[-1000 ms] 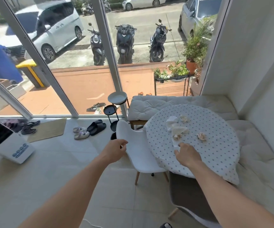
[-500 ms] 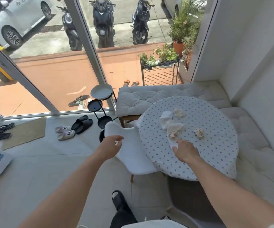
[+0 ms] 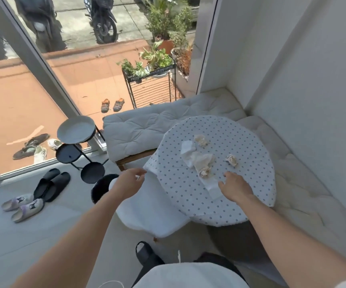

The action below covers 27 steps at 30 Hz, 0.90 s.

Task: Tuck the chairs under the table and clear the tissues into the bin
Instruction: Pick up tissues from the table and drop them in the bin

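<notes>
A round table (image 3: 188, 196) with a dotted cloth carries several crumpled tissues (image 3: 198, 161), one of them (image 3: 231, 160) lying apart to the right, and a flat tissue (image 3: 212, 187) near the front. My right hand (image 3: 235, 187) rests on the cloth with fingers spread, touching the flat tissue's edge. The white chair (image 3: 147, 210) stands at the table's left, its seat partly under the cloth edge. My left hand (image 3: 129, 182) curls over the top of its back. A grey chair (image 3: 230, 240) sits in shadow below the table's near edge.
A cushioned corner bench (image 3: 139, 129) wraps behind and to the right of the table. A black three-tier stand (image 3: 76, 133) and a dark round object (image 3: 102, 189) stand left of the chair. Slippers (image 3: 51, 183) lie on the floor by the glass wall.
I have stepped closer and look further down. My left hand reached the white chair's back and took hold of it, and the chair slid nearer the table. My right hand stayed by the flat tissue.
</notes>
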### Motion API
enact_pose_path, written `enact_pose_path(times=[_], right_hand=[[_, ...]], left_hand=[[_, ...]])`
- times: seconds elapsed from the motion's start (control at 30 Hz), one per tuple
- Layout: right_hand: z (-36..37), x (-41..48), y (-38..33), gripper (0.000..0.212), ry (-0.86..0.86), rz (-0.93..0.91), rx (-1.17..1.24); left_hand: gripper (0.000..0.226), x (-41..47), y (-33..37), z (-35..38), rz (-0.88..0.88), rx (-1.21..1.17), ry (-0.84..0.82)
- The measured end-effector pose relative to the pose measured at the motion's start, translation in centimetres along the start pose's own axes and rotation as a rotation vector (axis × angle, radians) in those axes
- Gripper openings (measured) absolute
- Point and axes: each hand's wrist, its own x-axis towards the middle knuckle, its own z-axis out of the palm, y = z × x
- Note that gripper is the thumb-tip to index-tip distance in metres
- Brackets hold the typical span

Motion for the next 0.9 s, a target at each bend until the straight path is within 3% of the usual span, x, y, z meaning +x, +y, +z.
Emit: enact_pose_path(times=[0.4, 0.67, 0.9], right_hand=[[1.3, 0.9, 1.4, 0.055, 0.034, 0.226, 0.213], [-0.1, 7.8, 5.2, 0.054, 0.058, 0.247, 0.351], [-0.2, 16.3, 9.5, 0.055, -0.003, 0.240, 0.427]], left_hand=[[0.032, 10.9, 4.4, 2.2, 0.208, 0.106, -0.204], [0.029, 15.7, 10.4, 8.6, 0.263, 0.135, -0.213], [0.031, 20.4, 14.4, 15.5, 0.218, 0.178, -0.331]])
